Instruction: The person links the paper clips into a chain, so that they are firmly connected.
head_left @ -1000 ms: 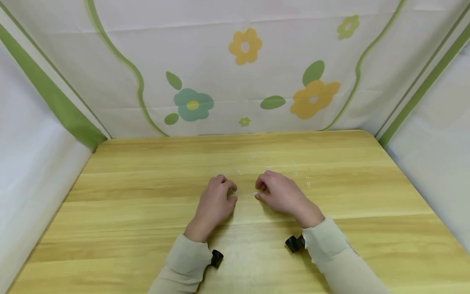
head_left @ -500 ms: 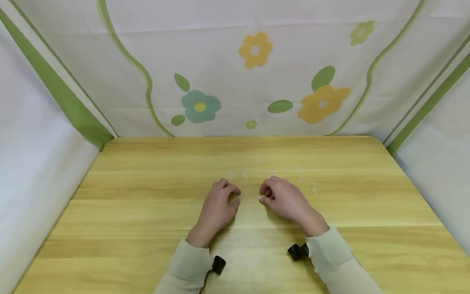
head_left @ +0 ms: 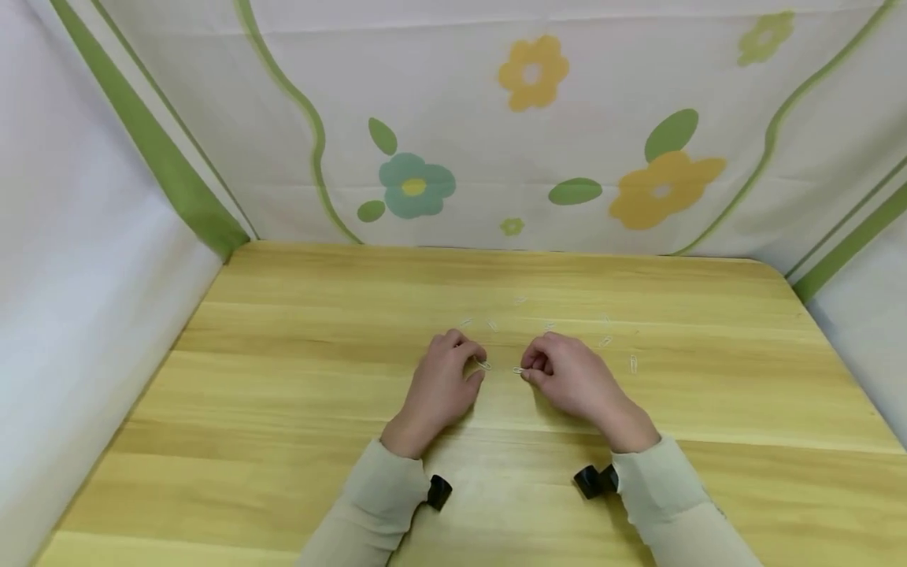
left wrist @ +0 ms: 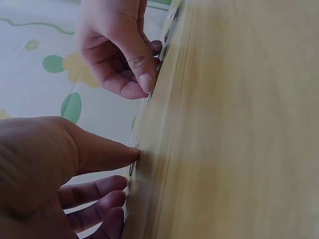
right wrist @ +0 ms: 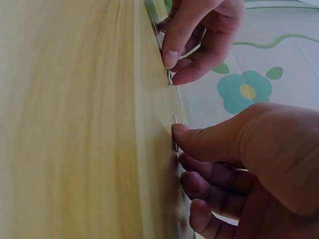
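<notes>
White looped-wire paperclip is pinched by the left hand, a matching paperclip by the right hand, centrally over the yellow wood-grained table; seemingly positioning, next needing steady alignment.

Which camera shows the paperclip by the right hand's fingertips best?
The head view: from above, the paperclip's looped end shows beside the right hand. Both wrist views see it nearly edge-on, as just a thin sliver.

Left hand and right hand angle inward, near each other, curled, both seemingly pinching
</notes>
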Demonstrator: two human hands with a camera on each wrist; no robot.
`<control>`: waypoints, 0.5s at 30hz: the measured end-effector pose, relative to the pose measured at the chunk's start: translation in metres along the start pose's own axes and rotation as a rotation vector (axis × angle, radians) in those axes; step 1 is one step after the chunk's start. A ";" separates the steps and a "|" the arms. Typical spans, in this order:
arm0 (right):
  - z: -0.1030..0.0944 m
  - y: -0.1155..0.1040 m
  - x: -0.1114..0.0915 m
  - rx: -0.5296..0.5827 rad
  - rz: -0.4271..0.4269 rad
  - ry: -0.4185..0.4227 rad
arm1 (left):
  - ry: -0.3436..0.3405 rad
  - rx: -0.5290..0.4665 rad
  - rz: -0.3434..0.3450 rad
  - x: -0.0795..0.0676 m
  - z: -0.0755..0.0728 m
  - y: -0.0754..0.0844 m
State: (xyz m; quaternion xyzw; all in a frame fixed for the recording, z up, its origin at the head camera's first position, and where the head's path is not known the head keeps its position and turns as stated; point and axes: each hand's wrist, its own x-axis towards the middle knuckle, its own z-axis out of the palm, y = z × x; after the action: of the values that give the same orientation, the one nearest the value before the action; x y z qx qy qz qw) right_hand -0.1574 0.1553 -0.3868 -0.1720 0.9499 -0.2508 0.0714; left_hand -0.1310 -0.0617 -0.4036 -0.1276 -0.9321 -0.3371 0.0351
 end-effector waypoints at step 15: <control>0.000 0.001 -0.008 0.032 0.015 -0.008 | -0.017 0.026 0.008 -0.006 -0.001 0.006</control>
State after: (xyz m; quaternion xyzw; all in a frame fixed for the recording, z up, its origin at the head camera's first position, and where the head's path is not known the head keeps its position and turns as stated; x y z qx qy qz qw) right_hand -0.1501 0.1592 -0.3864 -0.1649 0.9468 -0.2647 0.0800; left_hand -0.1240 -0.0589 -0.3997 -0.1335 -0.9361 -0.3240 0.0301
